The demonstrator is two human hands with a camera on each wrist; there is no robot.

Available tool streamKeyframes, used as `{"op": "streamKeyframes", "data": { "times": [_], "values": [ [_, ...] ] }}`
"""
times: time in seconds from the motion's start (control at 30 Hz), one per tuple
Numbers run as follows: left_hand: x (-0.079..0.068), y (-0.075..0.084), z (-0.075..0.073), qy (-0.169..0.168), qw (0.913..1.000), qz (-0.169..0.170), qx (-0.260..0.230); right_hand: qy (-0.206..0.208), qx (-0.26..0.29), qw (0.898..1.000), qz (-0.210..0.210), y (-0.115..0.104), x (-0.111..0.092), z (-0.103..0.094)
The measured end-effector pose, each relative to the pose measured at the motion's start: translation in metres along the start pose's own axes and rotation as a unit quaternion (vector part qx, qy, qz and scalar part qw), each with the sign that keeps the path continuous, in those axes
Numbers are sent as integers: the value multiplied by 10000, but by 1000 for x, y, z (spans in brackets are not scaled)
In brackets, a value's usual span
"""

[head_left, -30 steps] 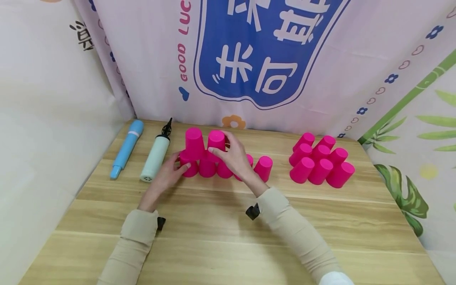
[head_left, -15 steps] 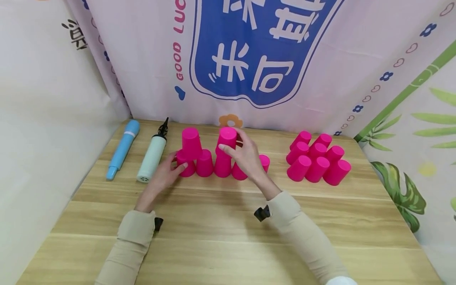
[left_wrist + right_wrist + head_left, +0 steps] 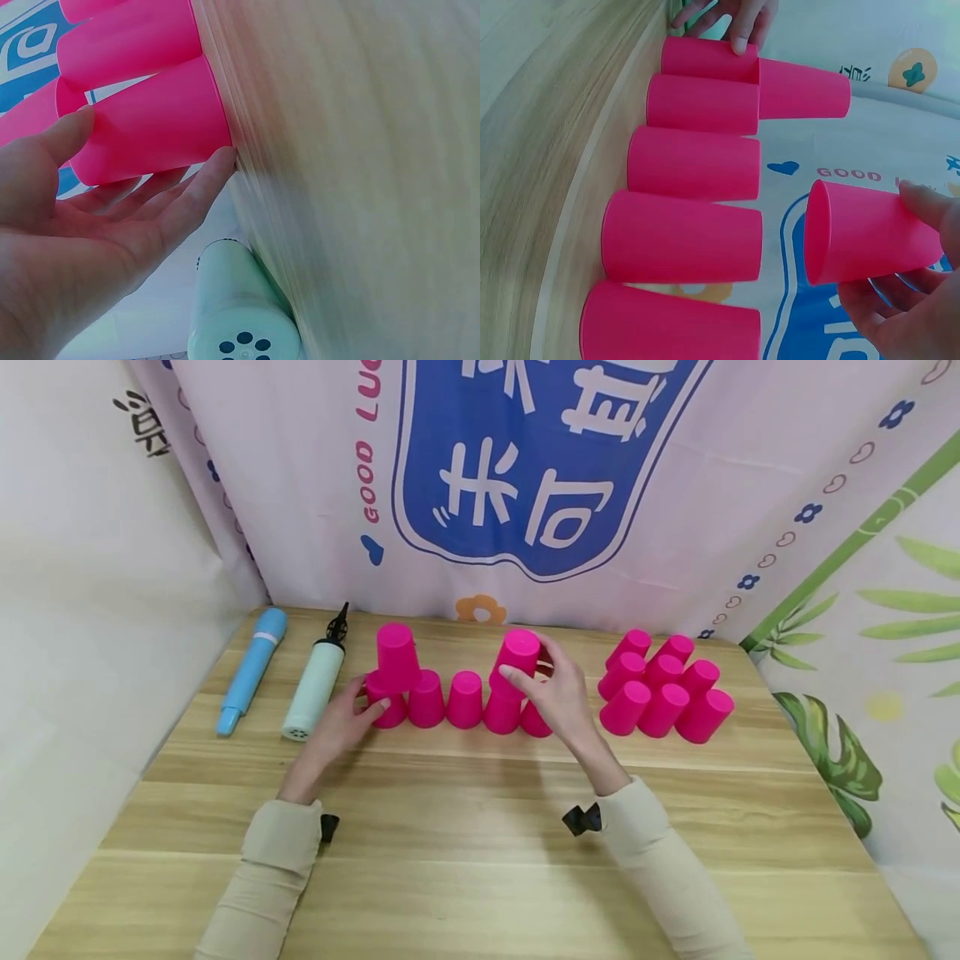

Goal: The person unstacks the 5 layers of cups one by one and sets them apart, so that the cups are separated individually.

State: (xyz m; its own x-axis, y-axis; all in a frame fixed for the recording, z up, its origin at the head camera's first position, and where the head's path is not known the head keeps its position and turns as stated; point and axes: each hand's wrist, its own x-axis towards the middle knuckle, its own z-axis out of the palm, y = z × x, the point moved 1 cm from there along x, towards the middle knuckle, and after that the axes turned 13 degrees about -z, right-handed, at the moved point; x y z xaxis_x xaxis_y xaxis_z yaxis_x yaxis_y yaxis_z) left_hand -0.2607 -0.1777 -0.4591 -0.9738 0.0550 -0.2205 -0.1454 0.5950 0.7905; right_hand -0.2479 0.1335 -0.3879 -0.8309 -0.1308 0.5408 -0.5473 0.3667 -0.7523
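Observation:
Several pink plastic cups (image 3: 465,700) stand upside down in a row on the table. Another pink cup (image 3: 397,657) rests on top of the two leftmost ones, bridging them. My left hand (image 3: 347,720) holds the leftmost cup (image 3: 154,124) of the row, thumb on its near side and fingers on its outer side. My right hand (image 3: 558,692) grips an upside-down pink cup (image 3: 870,229) between thumb and fingers, raised over the right part of the row. In the right wrist view a gap separates this cup from those below. My right hand partly hides the rightmost row cup (image 3: 535,720).
A tight group of upside-down pink cups (image 3: 663,700) stands at the right of the table (image 3: 465,860). Left of the row lie a mint-green hand pump (image 3: 315,689) with a black nozzle and a blue stick-shaped object (image 3: 255,670). A printed curtain (image 3: 315,468) hangs behind.
My right hand has carried its cup rightward along the row, away from the cup on top at the left. My left hand has stayed at the leftmost cup. The head view has shifted slightly.

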Motion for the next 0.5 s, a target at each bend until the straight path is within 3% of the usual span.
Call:
{"op": "streamKeyframes", "data": {
  "times": [0.07, 0.3, 0.5],
  "values": [
    [0, 0, 0, -15, 10000, -8, -31, 45, -15, 10000, 40, 0, -2, -7],
    [-1, 0, 1, -20, 10000, -31, 5, 282, -106, 9995, 135, -41, -9, -31],
    [0, 0, 1, -1, 10000, -10, 48, 375, -317, 9986, 197, -36, -18, -46]
  ]
}}
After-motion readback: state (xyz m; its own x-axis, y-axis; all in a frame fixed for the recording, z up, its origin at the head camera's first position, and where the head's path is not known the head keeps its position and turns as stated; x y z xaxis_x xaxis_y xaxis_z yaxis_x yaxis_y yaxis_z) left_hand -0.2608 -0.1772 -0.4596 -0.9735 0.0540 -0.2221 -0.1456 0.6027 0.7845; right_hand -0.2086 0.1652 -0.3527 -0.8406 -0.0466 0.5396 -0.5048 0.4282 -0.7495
